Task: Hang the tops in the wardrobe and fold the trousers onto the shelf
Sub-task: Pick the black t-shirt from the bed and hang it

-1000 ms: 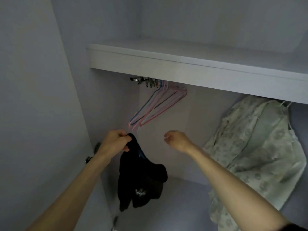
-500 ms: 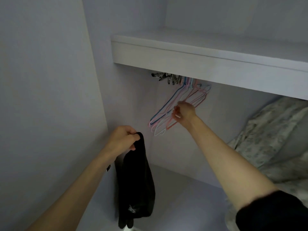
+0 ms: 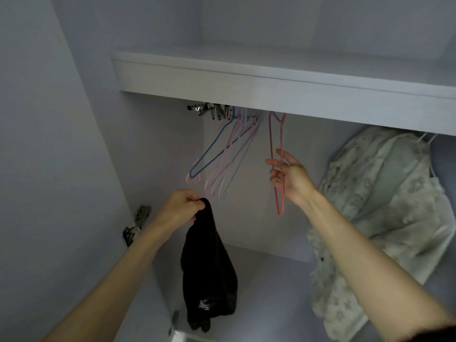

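Note:
A black top [image 3: 209, 270] hangs limp from my left hand [image 3: 182, 209], which grips its upper edge low in the middle of the wardrobe. My right hand [image 3: 291, 176] holds a red wire hanger [image 3: 276, 154], pulled to the right of the bunch; its hook disappears behind the shelf's front edge. Several empty wire hangers [image 3: 223, 154] in blue, pink and white stay bunched under the white shelf [image 3: 271, 87], to the left of the red one.
A pale green floral garment [image 3: 385, 206] hangs at the right on a white hanger. The wardrobe's left wall carries a metal hinge [image 3: 137, 225]. The wardrobe floor [image 3: 269, 287] lies below the hanging clothes.
My right hand reached up to the bunch of hangers, took the red one and drew it to the right, apart from the others. My left hand kept holding the black top.

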The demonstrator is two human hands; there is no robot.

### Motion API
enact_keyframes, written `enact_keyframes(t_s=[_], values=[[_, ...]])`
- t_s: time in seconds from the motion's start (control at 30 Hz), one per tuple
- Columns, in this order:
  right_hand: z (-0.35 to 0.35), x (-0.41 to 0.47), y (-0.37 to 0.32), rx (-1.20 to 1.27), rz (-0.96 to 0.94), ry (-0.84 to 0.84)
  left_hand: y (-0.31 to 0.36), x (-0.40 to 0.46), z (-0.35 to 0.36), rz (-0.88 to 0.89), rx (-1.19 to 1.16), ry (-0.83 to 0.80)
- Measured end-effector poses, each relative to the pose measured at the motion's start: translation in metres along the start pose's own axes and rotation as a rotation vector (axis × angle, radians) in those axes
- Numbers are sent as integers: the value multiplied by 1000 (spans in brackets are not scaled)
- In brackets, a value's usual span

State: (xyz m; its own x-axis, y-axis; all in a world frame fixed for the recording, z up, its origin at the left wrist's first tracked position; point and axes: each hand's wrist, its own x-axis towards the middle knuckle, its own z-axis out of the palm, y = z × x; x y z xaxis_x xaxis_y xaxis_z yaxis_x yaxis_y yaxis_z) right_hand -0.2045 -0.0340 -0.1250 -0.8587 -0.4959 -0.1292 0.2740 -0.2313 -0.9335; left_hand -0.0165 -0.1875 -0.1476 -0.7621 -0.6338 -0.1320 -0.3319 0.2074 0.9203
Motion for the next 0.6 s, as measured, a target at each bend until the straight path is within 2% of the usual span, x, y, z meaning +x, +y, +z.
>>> enact_keyframes(t_s=[0.2,0.33,0.47,0.53,0.6], values=[[-67,-61,39,174,23,-63,-6,-18,26,-16,-65,-7],[-99,-88,59,1,47,-56,-6,-32,43,-118,-189,-32],[-109,-95,79,-217,172,111,-14,-47,55,-240,-357,-63],[-118,-100,93,-231,170,163,-23,-52,59,-321,-442,-76],[-125,-109,101,-142,156,147,-31,-56,62,-402,-497,-84]])
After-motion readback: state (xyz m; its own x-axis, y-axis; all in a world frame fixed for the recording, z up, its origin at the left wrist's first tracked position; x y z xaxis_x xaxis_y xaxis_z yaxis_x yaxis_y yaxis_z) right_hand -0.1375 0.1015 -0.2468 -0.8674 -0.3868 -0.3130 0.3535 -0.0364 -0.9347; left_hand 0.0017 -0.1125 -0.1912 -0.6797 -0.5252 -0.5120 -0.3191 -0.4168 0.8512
